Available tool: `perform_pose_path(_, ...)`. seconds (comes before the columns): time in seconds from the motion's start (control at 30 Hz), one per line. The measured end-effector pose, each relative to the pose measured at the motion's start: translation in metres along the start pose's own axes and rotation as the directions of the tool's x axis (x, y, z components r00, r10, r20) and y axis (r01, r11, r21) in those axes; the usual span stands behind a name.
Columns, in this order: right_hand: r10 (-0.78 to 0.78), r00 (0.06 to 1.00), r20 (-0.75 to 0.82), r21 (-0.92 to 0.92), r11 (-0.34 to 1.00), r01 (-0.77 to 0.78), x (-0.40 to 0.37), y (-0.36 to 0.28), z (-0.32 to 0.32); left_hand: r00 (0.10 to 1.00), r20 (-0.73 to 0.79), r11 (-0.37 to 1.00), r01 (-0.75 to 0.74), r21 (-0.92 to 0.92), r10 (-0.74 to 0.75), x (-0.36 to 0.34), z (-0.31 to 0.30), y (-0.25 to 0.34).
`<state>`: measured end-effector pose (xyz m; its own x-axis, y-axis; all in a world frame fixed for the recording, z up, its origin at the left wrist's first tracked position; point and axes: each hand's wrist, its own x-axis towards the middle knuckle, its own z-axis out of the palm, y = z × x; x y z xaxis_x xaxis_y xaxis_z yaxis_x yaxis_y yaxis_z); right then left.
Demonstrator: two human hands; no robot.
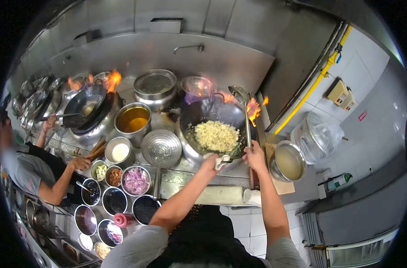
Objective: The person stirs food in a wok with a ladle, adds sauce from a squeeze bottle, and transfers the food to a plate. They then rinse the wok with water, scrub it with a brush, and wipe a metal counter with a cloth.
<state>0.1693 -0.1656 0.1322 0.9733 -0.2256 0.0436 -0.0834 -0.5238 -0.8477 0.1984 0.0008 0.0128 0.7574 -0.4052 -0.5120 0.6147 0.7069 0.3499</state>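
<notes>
Over the burner sits a dark wok (192, 116) holding a mound of pale yellow, finely chopped food (217, 136). My left hand (209, 165) is closed on the wok's near handle, with a folded white cloth (220, 161) between palm and handle. In my right hand (255, 156) is the long handle of a metal ladle (247, 120). Its bowl is raised at the wok's far right rim, above the food. Flames (253, 110) rise behind that rim.
A perforated strainer (161, 148) and a pot of amber liquid (133, 119) stand left of the wok. Bowls of ingredients, including chopped purple onion (136, 181), fill the near left. At right is a bowl of cloudy liquid (287, 161). A co-worker (36, 172) handles another wok (85, 105).
</notes>
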Motion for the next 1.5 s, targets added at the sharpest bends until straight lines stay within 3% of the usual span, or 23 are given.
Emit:
perform_pose_path(0.03,0.037,0.999,0.004,0.126,0.991,-0.037,-0.015,-0.002,-0.004,0.993,0.119,0.998,-0.022,0.067,0.014,-0.03,0.001,0.005)
perform_pose_path(0.07,-0.182,0.979,-0.098,-0.036,0.983,0.179,-0.003,0.04,-0.006,0.985,0.174,0.998,0.005,0.057,-0.015,-0.04,0.002,0.002)
perform_pose_path(0.1,-0.188,0.979,-0.074,-0.034,0.982,0.186,-0.006,0.043,-0.014,0.974,0.224,0.999,0.024,0.037,-0.032,-0.04,0.004,0.006)
perform_pose_path(0.17,0.049,0.985,0.163,0.179,0.981,-0.079,-0.031,0.01,-0.033,0.994,-0.098,0.969,-0.022,0.245,0.047,-0.013,0.014,0.021)
perform_pose_path(0.27,0.119,0.985,0.126,0.299,0.942,-0.152,-0.071,-0.016,-0.039,0.993,-0.117,0.981,0.053,0.186,-0.031,-0.09,0.013,-0.01)
perform_pose_path(0.3,0.115,0.986,0.122,0.285,0.947,-0.146,-0.078,-0.013,-0.042,0.991,-0.125,0.985,0.069,0.16,-0.049,-0.111,0.007,-0.018)
perform_pose_path(0.33,0.145,0.985,0.088,0.242,0.957,-0.162,-0.08,-0.015,-0.044,0.997,0.047,0.988,0.058,0.142,-0.065,-0.116,-0.008,-0.027)
perform_pose_path(0.47,0.183,0.977,0.111,0.083,0.978,-0.193,-0.082,-0.015,-0.067,0.989,-0.137,0.994,0.062,0.092,-0.049,-0.061,0.003,0.0)
perform_pose_path(0.5,0.173,0.98,0.103,0.083,0.98,-0.182,-0.077,-0.006,-0.072,0.994,-0.009,0.994,0.111,0.008,-0.111,-0.031,-0.002,0.009)
perform_pose_path(0.57,0.103,0.99,0.099,-0.24,0.968,-0.077,-0.059,0.005,-0.08,0.996,-0.03,0.989,0.091,0.116,-0.088,-0.042,0.033,0.025)
perform_pose_path(0.77,0.213,0.96,0.184,-0.101,0.975,-0.197,-0.017,0.006,-0.089,0.988,-0.131,0.96,-0.046,0.277,0.086,-0.043,0.052,0.04)
perform_pose_path(0.8,0.078,0.97,0.228,-0.349,0.937,0.006,-0.007,0.018,-0.085,0.992,-0.114,0.962,-0.025,0.273,0.059,-0.053,0.057,0.048)
perform_pose_path(0.87,-0.075,0.949,0.307,-0.491,0.842,0.225,-0.007,0.024,-0.066,0.973,-0.118,0.929,-0.151,0.338,0.201,-0.077,0.07,0.048)
perform_pose_path(0.93,-0.19,0.921,0.34,-0.322,0.897,0.304,-0.004,0.038,-0.024,0.899,-0.102,0.736,-0.279,0.617,0.426,-0.076,0.069,0.024)
perform_pose_path(0.97,-0.069,0.936,0.346,-0.081,0.991,0.103,-0.008,0.021,-0.005,0.801,-0.072,0.519,-0.314,0.795,0.595,-0.067,0.053,-0.005)
perform_pose_path(1.0,0.052,0.937,0.346,0.163,0.98,-0.115,-0.013,0.002,0.015,0.677,0.117,0.267,-0.434,0.86,0.726,-0.025,0.019,-0.035)
perform_pose_path(1.03,0.364,0.82,0.441,0.486,0.671,-0.559,-0.032,-0.047,0.016,0.554,0.199,0.216,-0.594,0.775,0.809,-0.009,0.002,-0.055)
perform_pose_path(1.1,0.185,0.642,0.744,0.645,0.05,-0.762,-0.028,-0.022,-0.003,0.797,-0.054,0.601,-0.408,0.687,0.602,-0.081,0.032,-0.025)
perform_pose_path(1.13,0.132,0.616,0.777,0.626,-0.058,-0.778,-0.038,-0.026,-0.009,0.795,-0.068,0.602,-0.397,0.692,0.602,-0.099,0.029,-0.014)
perform_pose_path(1.2,0.078,0.606,0.792,0.61,-0.043,-0.791,-0.048,-0.025,-0.011,0.944,-0.006,0.855,-0.297,0.426,0.331,-0.108,0.038,0.008)
perform_pose_path(1.3,0.086,0.583,0.808,0.583,0.02,-0.812,-0.076,-0.03,-0.017,0.98,-0.021,0.902,-0.174,0.395,0.198,-0.12,0.032,-0.013)
perform_pose_path(1.37,-0.077,0.515,0.853,0.508,-0.097,-0.856,-0.083,-0.014,-0.029,0.973,-0.04,0.894,-0.191,0.405,0.225,-0.136,0.028,-0.03)
perform_pose_path(1.5,-0.124,0.538,0.833,0.532,-0.085,-0.843,-0.12,-0.001,-0.07,0.974,-0.073,0.864,-0.155,0.479,0.215,-0.177,0.017,-0.053)
